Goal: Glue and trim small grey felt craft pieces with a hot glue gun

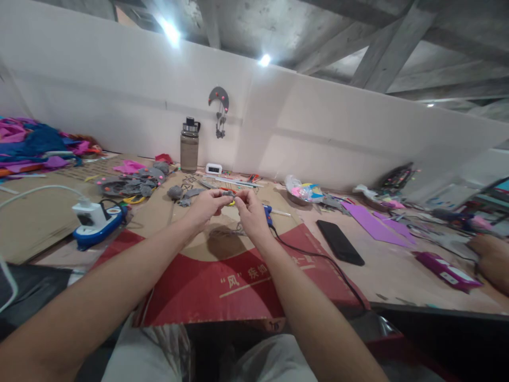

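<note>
Two hands on a small grey piece (229, 195)
Left hand (207, 206) and right hand (251, 212) both pinch it at the fingertips, over red cardboard (222, 276); blue glue gun (269, 215) sits just right of the fingers, black phone (340, 242) further right.

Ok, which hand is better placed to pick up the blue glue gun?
Right, I would say. The blue glue gun lies just beside the right hand, its cord trailing along that forearm. The left hand sits on the far side; both pinch the small grey piece.
</note>
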A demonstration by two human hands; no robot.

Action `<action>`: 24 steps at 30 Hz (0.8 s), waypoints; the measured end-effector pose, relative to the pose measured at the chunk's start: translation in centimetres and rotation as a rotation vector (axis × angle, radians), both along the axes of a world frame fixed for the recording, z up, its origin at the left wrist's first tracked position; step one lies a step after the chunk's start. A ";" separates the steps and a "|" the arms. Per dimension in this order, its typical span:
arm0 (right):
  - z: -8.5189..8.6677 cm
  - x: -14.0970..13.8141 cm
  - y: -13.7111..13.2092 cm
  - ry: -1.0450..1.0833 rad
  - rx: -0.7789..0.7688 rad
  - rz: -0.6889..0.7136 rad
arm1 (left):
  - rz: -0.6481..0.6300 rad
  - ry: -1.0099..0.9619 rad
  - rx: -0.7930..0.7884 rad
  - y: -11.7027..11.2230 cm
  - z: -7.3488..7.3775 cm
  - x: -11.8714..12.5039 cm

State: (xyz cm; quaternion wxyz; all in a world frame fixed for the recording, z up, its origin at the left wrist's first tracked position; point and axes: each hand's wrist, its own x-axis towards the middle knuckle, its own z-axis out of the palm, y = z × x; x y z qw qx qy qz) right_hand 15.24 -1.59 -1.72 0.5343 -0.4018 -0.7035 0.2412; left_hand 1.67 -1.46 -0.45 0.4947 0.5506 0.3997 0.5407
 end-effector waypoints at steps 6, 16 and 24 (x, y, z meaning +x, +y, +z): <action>0.0 0.1 0.3 0.074 -0.046 -0.001 | -0.066 -0.036 0.011 0.0 -0.1 0.1; -0.1 0.1 0.5 0.082 -0.047 -0.047 | -0.002 0.182 0.184 -0.5 0.1 0.0; -0.1 0.5 0.9 0.084 -0.065 -0.111 | -0.085 0.206 0.134 -0.4 0.4 -0.1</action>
